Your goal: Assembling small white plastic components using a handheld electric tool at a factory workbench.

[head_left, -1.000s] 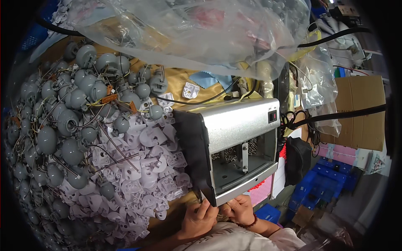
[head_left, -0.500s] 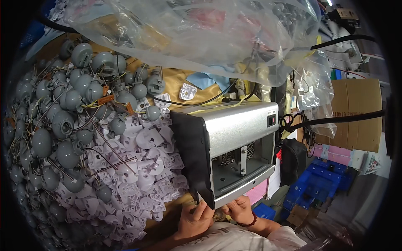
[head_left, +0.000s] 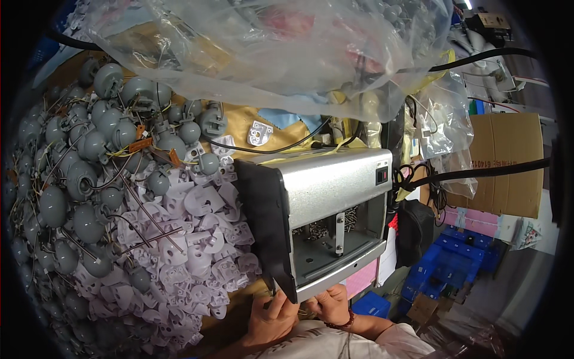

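Observation:
My left hand [head_left: 270,318] and my right hand [head_left: 332,304] sit close together at the bottom of the view, just below the front edge of a silver metal machine [head_left: 326,197] with a black side panel. Both hands pinch something small between them, too hidden to name. The machine's open bay [head_left: 335,248] with a metal post faces me. Left of my hands lies a heap of pale lilac plastic parts [head_left: 197,245].
Several grey dome-shaped parts with wires [head_left: 89,173] pile up on the left. A big clear plastic bag [head_left: 269,48] hangs over the back. A cardboard box [head_left: 508,161], black cables [head_left: 478,173] and blue crates [head_left: 466,257] stand to the right.
The view has shifted slightly downward and left. My hands stay together under the machine's front edge with little movement.

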The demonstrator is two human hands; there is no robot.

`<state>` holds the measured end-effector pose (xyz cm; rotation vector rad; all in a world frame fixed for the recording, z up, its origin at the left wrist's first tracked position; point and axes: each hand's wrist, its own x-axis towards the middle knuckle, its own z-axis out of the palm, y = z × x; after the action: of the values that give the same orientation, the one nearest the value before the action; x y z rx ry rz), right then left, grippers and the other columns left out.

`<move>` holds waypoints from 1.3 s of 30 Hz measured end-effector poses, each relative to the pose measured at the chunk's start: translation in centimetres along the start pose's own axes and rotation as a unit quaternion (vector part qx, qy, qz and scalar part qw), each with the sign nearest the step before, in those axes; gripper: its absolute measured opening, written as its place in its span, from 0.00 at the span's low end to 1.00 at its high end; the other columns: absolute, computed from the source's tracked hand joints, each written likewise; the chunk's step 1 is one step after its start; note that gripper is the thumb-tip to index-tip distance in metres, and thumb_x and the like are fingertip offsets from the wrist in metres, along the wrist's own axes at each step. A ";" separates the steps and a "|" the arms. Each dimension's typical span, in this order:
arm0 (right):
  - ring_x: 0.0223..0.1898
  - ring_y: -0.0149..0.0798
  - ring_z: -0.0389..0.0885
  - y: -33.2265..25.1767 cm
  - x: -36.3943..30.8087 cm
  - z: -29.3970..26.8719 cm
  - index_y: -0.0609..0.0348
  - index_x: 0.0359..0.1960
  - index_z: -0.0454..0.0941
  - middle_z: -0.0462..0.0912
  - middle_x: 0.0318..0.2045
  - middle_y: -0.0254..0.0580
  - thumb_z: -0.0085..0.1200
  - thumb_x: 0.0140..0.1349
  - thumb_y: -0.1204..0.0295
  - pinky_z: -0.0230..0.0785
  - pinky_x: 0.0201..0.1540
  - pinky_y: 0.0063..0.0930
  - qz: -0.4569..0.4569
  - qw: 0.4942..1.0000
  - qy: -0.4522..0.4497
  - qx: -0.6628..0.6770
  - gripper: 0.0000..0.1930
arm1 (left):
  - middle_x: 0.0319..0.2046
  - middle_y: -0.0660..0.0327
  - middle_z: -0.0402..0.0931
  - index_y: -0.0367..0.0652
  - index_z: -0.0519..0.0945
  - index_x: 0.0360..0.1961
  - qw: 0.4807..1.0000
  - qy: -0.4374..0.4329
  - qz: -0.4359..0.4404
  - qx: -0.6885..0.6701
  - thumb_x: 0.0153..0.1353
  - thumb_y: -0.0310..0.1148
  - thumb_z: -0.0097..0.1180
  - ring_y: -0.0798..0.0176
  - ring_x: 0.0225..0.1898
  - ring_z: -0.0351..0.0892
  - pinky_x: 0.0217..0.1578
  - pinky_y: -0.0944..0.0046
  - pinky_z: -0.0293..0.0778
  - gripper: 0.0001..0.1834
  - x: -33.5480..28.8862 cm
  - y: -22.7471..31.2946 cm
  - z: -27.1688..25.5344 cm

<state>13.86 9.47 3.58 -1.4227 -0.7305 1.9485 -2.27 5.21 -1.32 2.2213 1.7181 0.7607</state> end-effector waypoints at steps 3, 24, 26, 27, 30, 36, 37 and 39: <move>0.26 0.24 0.66 -0.7 -0.1 0.7 0.68 0.46 0.77 0.72 0.25 0.31 0.45 0.75 0.73 0.59 0.29 0.19 0.009 0.999 0.011 -0.045 0.11 | 0.60 0.67 0.64 0.56 0.83 0.35 1.000 -0.014 -0.006 0.012 0.56 0.37 0.56 0.54 0.66 0.54 0.43 0.56 0.71 0.07 -0.1 0.2 0.0; 0.27 0.24 0.68 -1.9 -0.5 -1.1 0.67 0.53 0.76 0.75 0.27 0.32 0.44 0.75 0.75 0.63 0.31 0.19 0.036 0.995 -0.028 -0.093 0.12 | 0.57 0.68 0.64 0.56 0.84 0.40 1.000 -0.010 0.000 0.002 0.56 0.40 0.56 0.57 0.66 0.54 0.55 0.55 0.70 0.12 0.0 -0.1 0.4; 0.27 0.23 0.69 -1.8 -1.6 -1.0 0.67 0.53 0.77 0.75 0.27 0.32 0.44 0.75 0.74 0.63 0.31 0.19 0.055 0.992 -0.025 -0.108 0.13 | 0.63 0.67 0.60 0.55 0.83 0.47 0.999 -0.031 -0.006 -0.030 0.58 0.36 0.56 0.57 0.71 0.47 0.47 0.57 0.70 0.15 -0.1 -0.1 0.0; 0.27 0.23 0.69 -1.9 -1.5 -1.2 0.67 0.53 0.77 0.75 0.26 0.32 0.44 0.75 0.74 0.63 0.32 0.18 0.051 0.990 -0.023 -0.131 0.13 | 0.65 0.67 0.58 0.55 0.83 0.49 0.998 -0.035 -0.007 -0.043 0.58 0.35 0.55 0.57 0.72 0.44 0.44 0.58 0.71 0.17 0.0 -0.1 -0.2; 0.29 0.22 0.72 -3.0 -0.1 -1.1 0.66 0.53 0.78 0.77 0.26 0.31 0.46 0.75 0.73 0.65 0.32 0.18 0.046 0.985 -0.023 -0.167 0.12 | 0.67 0.68 0.57 0.56 0.83 0.52 0.998 -0.032 -0.011 -0.056 0.58 0.36 0.55 0.57 0.74 0.41 0.42 0.60 0.71 0.19 0.5 0.1 -0.8; 0.27 0.22 0.72 -2.6 -0.3 -0.1 0.65 0.41 0.80 0.77 0.25 0.29 0.48 0.75 0.70 0.66 0.31 0.18 0.044 0.985 0.029 -0.162 0.11 | 0.65 0.69 0.57 0.55 0.83 0.50 0.997 -0.063 -0.009 -0.035 0.56 0.35 0.56 0.58 0.73 0.44 0.43 0.61 0.71 0.18 -0.2 0.2 -0.6; 0.27 0.22 0.72 -2.5 -0.5 0.0 0.65 0.41 0.80 0.77 0.25 0.29 0.48 0.75 0.70 0.66 0.31 0.18 0.040 0.983 0.031 -0.178 0.11 | 0.65 0.69 0.58 0.54 0.83 0.49 0.998 -0.058 -0.004 -0.028 0.56 0.35 0.56 0.58 0.72 0.44 0.43 0.60 0.72 0.18 -0.2 0.0 -0.5; 0.28 0.22 0.71 -2.1 -0.6 -0.6 0.65 0.41 0.79 0.77 0.25 0.29 0.47 0.75 0.71 0.66 0.31 0.18 0.039 0.983 0.025 -0.179 0.11 | 0.63 0.69 0.59 0.54 0.83 0.47 1.000 -0.024 0.006 -0.004 0.56 0.35 0.56 0.59 0.71 0.47 0.44 0.60 0.71 0.16 0.0 -0.1 -0.1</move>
<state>14.90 10.45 5.35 -1.7278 -1.0567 1.8967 -2.42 5.21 -1.33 2.2282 1.6788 0.7095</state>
